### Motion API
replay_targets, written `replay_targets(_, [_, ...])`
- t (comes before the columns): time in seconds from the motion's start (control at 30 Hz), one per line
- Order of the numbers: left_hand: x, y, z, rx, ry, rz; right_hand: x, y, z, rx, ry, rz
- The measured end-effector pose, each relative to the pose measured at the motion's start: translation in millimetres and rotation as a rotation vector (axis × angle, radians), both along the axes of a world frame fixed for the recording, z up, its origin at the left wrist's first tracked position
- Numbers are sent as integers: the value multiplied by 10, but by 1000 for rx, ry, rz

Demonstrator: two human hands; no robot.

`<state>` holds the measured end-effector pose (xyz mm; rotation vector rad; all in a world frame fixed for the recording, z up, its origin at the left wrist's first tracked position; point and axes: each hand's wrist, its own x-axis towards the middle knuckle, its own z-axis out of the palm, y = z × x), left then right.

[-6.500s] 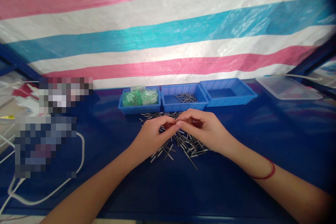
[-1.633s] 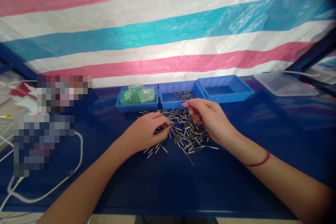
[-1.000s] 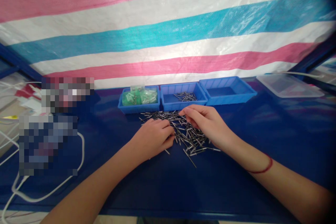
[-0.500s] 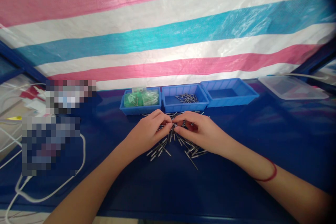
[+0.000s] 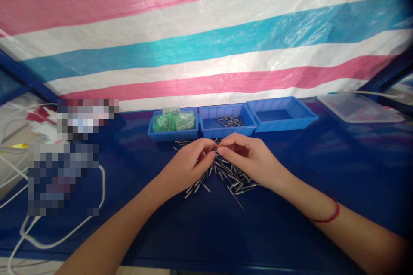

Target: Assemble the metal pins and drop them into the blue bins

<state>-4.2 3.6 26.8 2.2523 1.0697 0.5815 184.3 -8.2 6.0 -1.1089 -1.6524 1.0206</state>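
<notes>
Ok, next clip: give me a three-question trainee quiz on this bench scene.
1. True or false: the middle blue bin holds metal pins.
2. Which bin is empty: A left, B middle, C right?
3. Where do the left hand and right hand meet?

Key: 1 true. 2 C. 3 Fingertips together above the loose pin pile on the blue table.

My table [image 5: 338, 172] has a glossy dark blue top. A loose heap of small metal pins [image 5: 226, 172] lies on it near the middle. Along the far edge three blue trays [image 5: 227, 129] sit side by side, touching. A clear plastic lid [image 5: 359, 109] rests at the far right corner, and a white cable [image 5: 64, 236] loops across the near left corner.
</notes>
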Motion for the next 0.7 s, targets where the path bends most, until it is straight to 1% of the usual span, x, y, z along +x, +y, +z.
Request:
replay_targets(0.13, [28,-16,-11,11,-1,-59,-21,-23,10,50,7,-30])
replay_targets(0.3, [47,-29,-13,-34,-22,-11,-41,-44,8,47,23,-103])
replay_targets(0.53, [62,-26,-16,-46,-35,3,-34,-57,17,130,-26,-36])
replay_targets(0.63, [50,-17,5,-66,-53,42,-22,-58,25,149,-32,-11])
replay_targets(0.7, [34,-9,13,-95,-82,75,-9,-53,36,157,-50,-21])
